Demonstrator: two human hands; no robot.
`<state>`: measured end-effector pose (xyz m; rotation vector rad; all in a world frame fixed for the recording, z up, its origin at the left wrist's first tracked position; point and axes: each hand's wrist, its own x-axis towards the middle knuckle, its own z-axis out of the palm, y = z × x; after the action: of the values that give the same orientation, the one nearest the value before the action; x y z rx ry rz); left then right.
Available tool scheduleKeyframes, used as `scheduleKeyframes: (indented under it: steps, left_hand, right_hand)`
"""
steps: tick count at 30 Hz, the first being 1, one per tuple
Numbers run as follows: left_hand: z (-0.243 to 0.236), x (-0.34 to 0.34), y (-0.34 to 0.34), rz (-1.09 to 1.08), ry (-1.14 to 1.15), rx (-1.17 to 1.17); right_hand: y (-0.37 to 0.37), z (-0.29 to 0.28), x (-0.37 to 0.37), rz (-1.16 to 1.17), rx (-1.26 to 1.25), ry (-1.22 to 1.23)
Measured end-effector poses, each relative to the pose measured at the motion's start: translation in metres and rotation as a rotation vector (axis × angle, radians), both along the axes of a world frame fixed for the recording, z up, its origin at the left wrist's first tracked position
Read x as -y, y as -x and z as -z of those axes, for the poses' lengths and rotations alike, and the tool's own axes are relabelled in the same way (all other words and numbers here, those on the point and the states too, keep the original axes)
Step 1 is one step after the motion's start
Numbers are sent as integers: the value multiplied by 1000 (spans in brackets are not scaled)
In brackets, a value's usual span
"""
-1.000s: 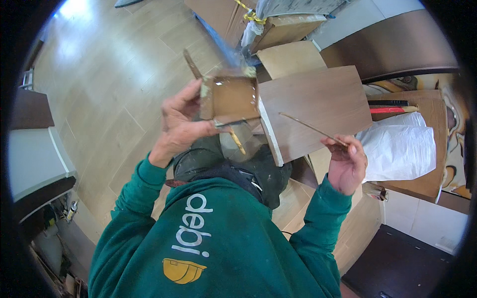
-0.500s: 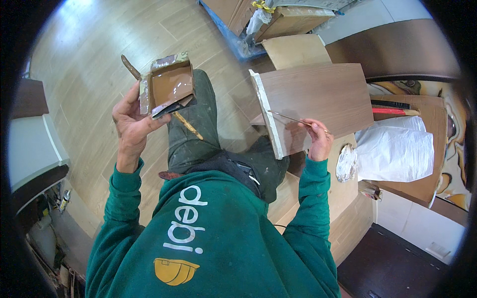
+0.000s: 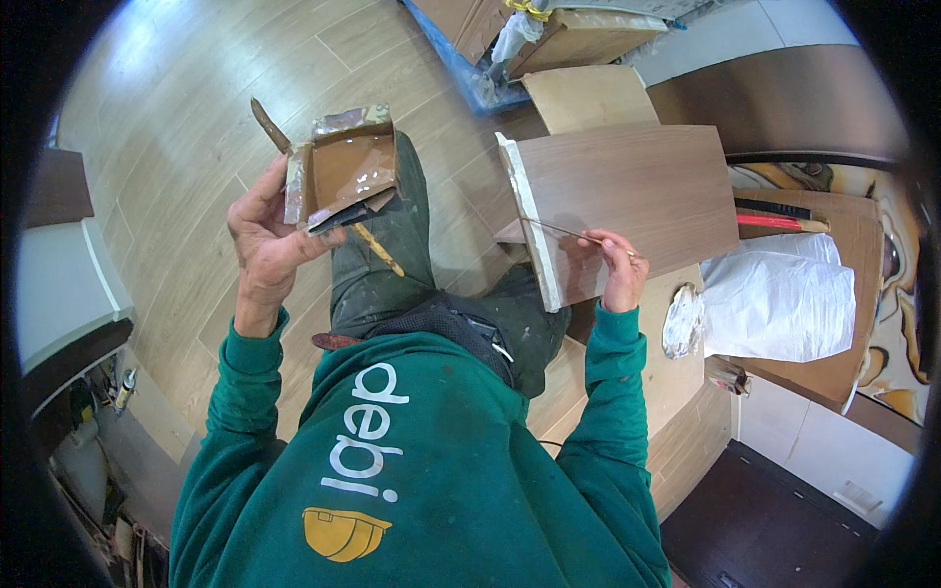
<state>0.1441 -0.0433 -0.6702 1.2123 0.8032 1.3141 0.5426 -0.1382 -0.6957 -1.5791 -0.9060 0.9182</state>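
Observation:
My left hand [image 3: 265, 240] grips a small, worn open box [image 3: 350, 167] holding shiny brown liquid, with a brown stick [image 3: 267, 120] poking out beside its upper left and a mottled yellow stick [image 3: 377, 250] below it. My right hand [image 3: 619, 269] pinches a thin brush or rod [image 3: 564, 230], whose far end meets the rough white edge [image 3: 542, 265] of a wood-grain board [image 3: 637, 196]. That board lies to the right of my legs, partly over a pale panel [image 3: 588, 98]. A crumpled whitish lump [image 3: 683, 323] sits near my right wrist.
Wrapped cardboard packages [image 3: 564, 44] stand at the back. On the right are a white plastic bag [image 3: 779, 299], a red-handled tool [image 3: 779, 221] and a cardboard sheet [image 3: 863, 225] over a patterned panel [image 3: 897, 294]. Tools [image 3: 125, 390] lie at the left; a dark panel [image 3: 755, 519] is at lower right.
My left hand and the box moved left and lower from in front of the board, then slightly right. My right hand moved left, bringing the thin rod's end onto the board's white edge.

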Motion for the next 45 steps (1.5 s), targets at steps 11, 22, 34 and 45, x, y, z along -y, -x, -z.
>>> scheduleKeyframes:
  steps: [11, 22, 34, 45]
  left_hand:
    - [0, 0, -4, 26, 29, 5]
    - [4, -1, -6, 10, 25, 28]
    - [6, -3, -8, 38, 38, 31]
    - [7, -6, -5, 0, 36, 7]
  right_hand:
    - [-5, 2, 3, 22, -13, 14]
    - [-6, 2, 0, -4, -19, 18]
    - [-4, -5, -12, 3, -30, 28]
    - [-2, 2, -30, -3, 1, 28]
